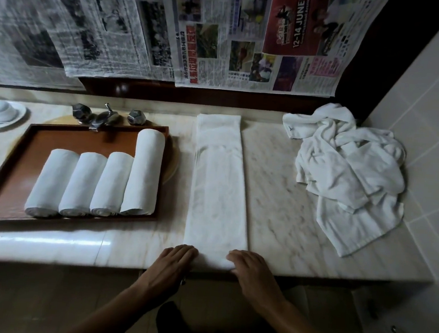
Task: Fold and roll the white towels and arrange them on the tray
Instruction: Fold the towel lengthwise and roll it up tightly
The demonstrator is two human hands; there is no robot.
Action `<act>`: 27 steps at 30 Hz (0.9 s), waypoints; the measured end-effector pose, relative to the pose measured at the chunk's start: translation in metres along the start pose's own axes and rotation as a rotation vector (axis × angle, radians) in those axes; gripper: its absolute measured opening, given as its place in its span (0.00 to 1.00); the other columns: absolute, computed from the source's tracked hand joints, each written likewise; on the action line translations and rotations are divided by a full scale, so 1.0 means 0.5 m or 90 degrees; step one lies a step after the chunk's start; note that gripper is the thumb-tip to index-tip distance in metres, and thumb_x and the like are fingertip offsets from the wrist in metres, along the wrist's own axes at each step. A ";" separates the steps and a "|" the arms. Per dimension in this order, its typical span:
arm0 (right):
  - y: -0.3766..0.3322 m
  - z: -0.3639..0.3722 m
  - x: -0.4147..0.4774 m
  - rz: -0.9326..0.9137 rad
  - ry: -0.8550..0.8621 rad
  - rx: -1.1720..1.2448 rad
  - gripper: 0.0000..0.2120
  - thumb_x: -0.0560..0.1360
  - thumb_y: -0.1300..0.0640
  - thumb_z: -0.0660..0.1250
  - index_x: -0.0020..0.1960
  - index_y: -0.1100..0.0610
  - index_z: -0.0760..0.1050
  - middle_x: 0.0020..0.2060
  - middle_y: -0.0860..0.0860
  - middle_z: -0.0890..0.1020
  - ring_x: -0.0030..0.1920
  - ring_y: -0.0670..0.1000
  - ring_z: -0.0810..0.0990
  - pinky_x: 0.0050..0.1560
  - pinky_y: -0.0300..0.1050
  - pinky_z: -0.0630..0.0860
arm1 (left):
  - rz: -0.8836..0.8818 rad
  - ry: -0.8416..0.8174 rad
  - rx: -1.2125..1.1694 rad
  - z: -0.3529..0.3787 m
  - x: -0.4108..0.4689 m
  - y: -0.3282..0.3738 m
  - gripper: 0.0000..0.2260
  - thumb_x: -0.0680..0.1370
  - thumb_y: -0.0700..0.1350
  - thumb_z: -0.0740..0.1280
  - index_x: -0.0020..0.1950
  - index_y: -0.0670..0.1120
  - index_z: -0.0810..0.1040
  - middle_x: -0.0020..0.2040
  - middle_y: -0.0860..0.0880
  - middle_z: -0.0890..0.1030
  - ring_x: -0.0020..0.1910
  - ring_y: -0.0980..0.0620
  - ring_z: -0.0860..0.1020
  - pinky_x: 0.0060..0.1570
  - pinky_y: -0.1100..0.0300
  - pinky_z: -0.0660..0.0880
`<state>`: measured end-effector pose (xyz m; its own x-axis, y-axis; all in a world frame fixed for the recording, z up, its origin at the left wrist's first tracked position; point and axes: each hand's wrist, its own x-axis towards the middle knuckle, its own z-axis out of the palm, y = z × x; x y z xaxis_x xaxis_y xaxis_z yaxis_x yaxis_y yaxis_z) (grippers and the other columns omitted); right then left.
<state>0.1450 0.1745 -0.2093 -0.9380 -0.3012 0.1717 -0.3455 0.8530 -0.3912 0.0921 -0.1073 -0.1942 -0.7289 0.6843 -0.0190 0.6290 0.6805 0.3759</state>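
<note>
Both hands, left hand [174,258] and right hand [249,267], press flat, fingers spread, on the near end of the folded towel [218,182], a long strip on the worktop [285,199] pointing away toward the wall, beside the tray [10,186].

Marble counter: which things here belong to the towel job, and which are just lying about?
Job:
- long folded white towel strip, left hand and right hand on its near end
- four rolled white towels
- brown wooden tray
- crumpled white towel heap

Lying about:
- white ceramic dish
- metal tap fittings
- hanging newspaper sheets
</note>
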 end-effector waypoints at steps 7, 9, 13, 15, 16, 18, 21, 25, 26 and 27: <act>-0.014 -0.018 0.010 0.042 0.005 0.019 0.11 0.80 0.52 0.60 0.59 0.50 0.76 0.57 0.44 0.77 0.58 0.49 0.77 0.58 0.50 0.77 | -0.104 0.031 -0.070 -0.009 0.025 0.004 0.16 0.78 0.52 0.59 0.61 0.53 0.80 0.59 0.57 0.78 0.56 0.50 0.75 0.50 0.57 0.70; -0.023 -0.022 0.016 0.060 0.012 -0.003 0.10 0.79 0.54 0.62 0.58 0.49 0.77 0.56 0.44 0.76 0.58 0.49 0.75 0.59 0.51 0.75 | -0.129 0.032 -0.087 -0.015 0.035 0.001 0.14 0.78 0.51 0.62 0.61 0.55 0.81 0.57 0.57 0.79 0.54 0.50 0.74 0.49 0.54 0.72; -0.064 -0.019 0.016 0.062 0.097 -0.048 0.15 0.72 0.61 0.68 0.59 0.53 0.78 0.57 0.49 0.77 0.58 0.55 0.75 0.61 0.52 0.71 | -0.151 0.018 -0.124 -0.025 0.050 0.003 0.10 0.80 0.48 0.66 0.58 0.52 0.84 0.56 0.54 0.80 0.53 0.47 0.76 0.51 0.51 0.74; -0.087 -0.004 0.004 0.022 0.124 -0.057 0.18 0.73 0.61 0.63 0.62 0.55 0.79 0.59 0.54 0.79 0.60 0.57 0.77 0.64 0.56 0.70 | -0.157 0.010 -0.161 -0.030 0.059 0.002 0.10 0.81 0.47 0.66 0.57 0.48 0.85 0.55 0.51 0.81 0.53 0.47 0.78 0.52 0.58 0.73; -0.094 0.006 -0.004 0.009 0.122 -0.067 0.20 0.74 0.60 0.61 0.63 0.54 0.80 0.60 0.55 0.80 0.61 0.58 0.77 0.65 0.58 0.70 | -0.174 0.007 -0.185 -0.033 0.063 0.002 0.09 0.81 0.46 0.67 0.58 0.47 0.85 0.55 0.50 0.80 0.52 0.50 0.78 0.51 0.64 0.72; -0.097 0.023 -0.018 0.014 0.100 -0.103 0.23 0.73 0.59 0.59 0.65 0.53 0.80 0.62 0.55 0.80 0.62 0.59 0.79 0.67 0.60 0.68 | -0.218 0.007 -0.226 -0.040 0.068 0.002 0.08 0.81 0.44 0.69 0.58 0.48 0.85 0.54 0.51 0.79 0.48 0.56 0.78 0.45 0.74 0.68; -0.091 0.026 -0.017 0.021 0.078 -0.136 0.24 0.74 0.60 0.58 0.66 0.53 0.80 0.62 0.54 0.81 0.61 0.58 0.81 0.66 0.59 0.69 | -0.266 0.011 -0.264 -0.045 0.071 -0.001 0.07 0.79 0.44 0.72 0.56 0.51 0.86 0.52 0.53 0.80 0.46 0.60 0.76 0.43 0.76 0.67; -0.083 0.003 0.012 0.001 0.055 -0.127 0.20 0.75 0.60 0.58 0.62 0.52 0.81 0.57 0.52 0.82 0.54 0.56 0.82 0.56 0.53 0.77 | -0.294 0.020 -0.286 -0.057 0.069 0.000 0.08 0.78 0.45 0.73 0.56 0.52 0.84 0.50 0.55 0.83 0.45 0.61 0.78 0.42 0.74 0.68; -0.080 -0.003 0.019 0.003 0.038 -0.116 0.20 0.74 0.60 0.58 0.61 0.51 0.81 0.56 0.51 0.82 0.53 0.55 0.81 0.53 0.51 0.77 | -0.298 0.027 -0.297 -0.058 0.068 0.002 0.08 0.77 0.45 0.73 0.56 0.52 0.83 0.49 0.55 0.84 0.45 0.61 0.78 0.41 0.73 0.70; -0.078 -0.010 0.025 0.011 0.014 -0.106 0.21 0.72 0.61 0.58 0.61 0.50 0.80 0.55 0.50 0.81 0.52 0.54 0.81 0.52 0.50 0.77 | -0.300 0.033 -0.305 -0.060 0.067 0.006 0.08 0.77 0.46 0.74 0.56 0.52 0.82 0.49 0.55 0.84 0.45 0.60 0.78 0.42 0.70 0.71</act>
<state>0.1467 0.1398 -0.1874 -0.9421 -0.2781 0.1875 -0.3184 0.9172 -0.2394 0.0614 -0.0903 -0.1660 -0.9158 0.3208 -0.2418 0.0598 0.7041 0.7076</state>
